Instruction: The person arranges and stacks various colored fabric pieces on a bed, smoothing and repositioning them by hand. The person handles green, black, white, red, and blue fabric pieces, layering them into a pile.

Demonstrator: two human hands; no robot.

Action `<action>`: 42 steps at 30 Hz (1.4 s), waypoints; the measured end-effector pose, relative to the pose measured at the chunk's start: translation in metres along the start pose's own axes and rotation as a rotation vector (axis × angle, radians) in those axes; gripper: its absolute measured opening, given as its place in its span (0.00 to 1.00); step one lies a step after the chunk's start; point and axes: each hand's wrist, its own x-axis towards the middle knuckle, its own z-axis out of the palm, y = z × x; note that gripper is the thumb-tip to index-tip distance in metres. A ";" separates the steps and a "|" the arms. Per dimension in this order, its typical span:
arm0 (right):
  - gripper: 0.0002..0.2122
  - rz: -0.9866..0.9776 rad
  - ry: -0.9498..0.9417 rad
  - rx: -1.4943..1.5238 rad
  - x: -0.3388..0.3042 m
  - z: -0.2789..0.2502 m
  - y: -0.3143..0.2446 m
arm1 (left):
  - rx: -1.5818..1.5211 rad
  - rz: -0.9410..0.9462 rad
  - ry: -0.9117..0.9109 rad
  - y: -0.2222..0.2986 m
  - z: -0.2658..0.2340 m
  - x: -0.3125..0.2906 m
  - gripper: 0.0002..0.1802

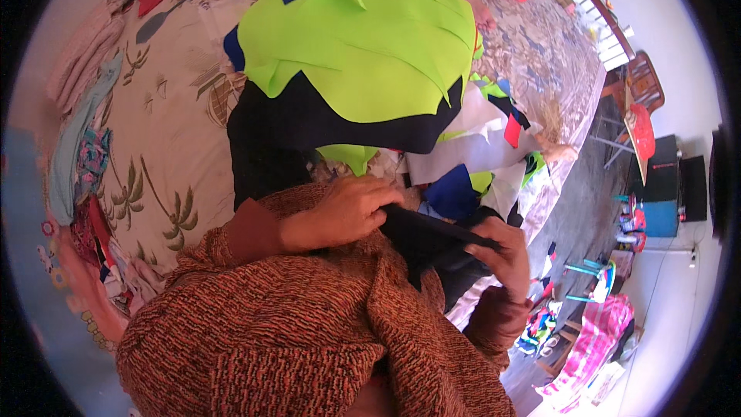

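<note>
- Hands of the worker, both clamped on one black cloth [417,233]: left hand [340,215] closed on it with bent fingers; right hand [503,253] pinching it farther along, thumb against fingers.
- Black cloth: on the near side of the lime-green fabric pile [363,46], toward that pile's right, stretched between the hands.
- Knit garment [262,324], rust and black, on the worker: nearer than the pile.
- Black fabric [340,108]: directly under the pile, showing along its near edge.
- Blue piece [450,193]: just off the pile's near right corner.
- White pieces [486,147]: right of the pile, a red scrap [512,131] among them.
- Another person's bare limb [480,11]: beside the pile's far right edge; hand or foot, I cannot tell from here.
- Palm-printed sheet [174,127]: beneath the pile and left of it.
- Folded pink cloth [86,54]: well left of the pile.
- Wooden chair [644,81]: well right of the pile.
</note>
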 end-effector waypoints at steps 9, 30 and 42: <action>0.12 -0.172 0.222 -0.248 0.031 -0.054 -0.084 | -0.215 -0.041 -0.077 0.030 -0.098 -0.013 0.19; 0.14 -0.681 0.821 -1.013 0.263 -0.067 -0.103 | 0.904 0.342 0.715 -0.084 -0.293 0.161 0.16; 0.10 -0.488 0.568 -0.649 0.249 -0.064 -0.125 | 0.618 0.062 0.443 -0.111 -0.286 0.148 0.15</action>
